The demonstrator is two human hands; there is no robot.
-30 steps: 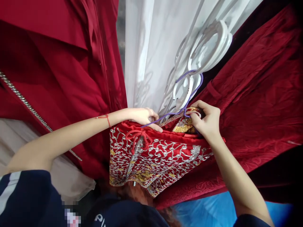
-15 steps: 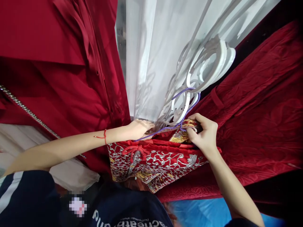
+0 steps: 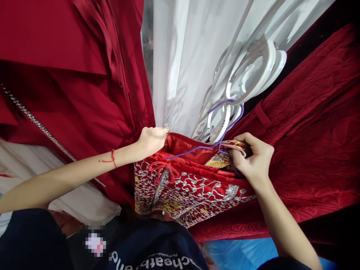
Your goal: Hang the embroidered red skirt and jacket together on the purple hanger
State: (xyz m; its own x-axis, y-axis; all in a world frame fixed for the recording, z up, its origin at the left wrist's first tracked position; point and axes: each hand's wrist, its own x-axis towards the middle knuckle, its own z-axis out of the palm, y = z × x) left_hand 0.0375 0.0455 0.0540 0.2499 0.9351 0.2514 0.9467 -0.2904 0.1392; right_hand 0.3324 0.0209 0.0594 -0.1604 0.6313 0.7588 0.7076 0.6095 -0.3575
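A red garment (image 3: 191, 187) with silver and gold embroidery and a red tie bow hangs before me on a purple wire hanger (image 3: 194, 150). The hanger's hook loops over a white ring. My left hand (image 3: 153, 140), with a red string on its wrist, pinches the garment's far top edge at the left and holds the opening apart. My right hand (image 3: 254, 159) is closed around the top edge at the right, where a gold-patterned fold (image 3: 219, 161) shows beside its fingers. The red lining (image 3: 188, 146) is visible inside.
Several white rings (image 3: 267, 75) stand out against a white curtain-like surface (image 3: 180, 67). Dark red cloth (image 3: 70, 101) hangs at the left, with a beaded strip (image 3: 39, 125). Patterned red fabric (image 3: 317, 131) fills the right, and blue material (image 3: 242, 253) lies below.
My left hand has moved left and up, drawing the far top edge away from the front, so more red lining shows. My right hand has shifted slightly right, still gripping.
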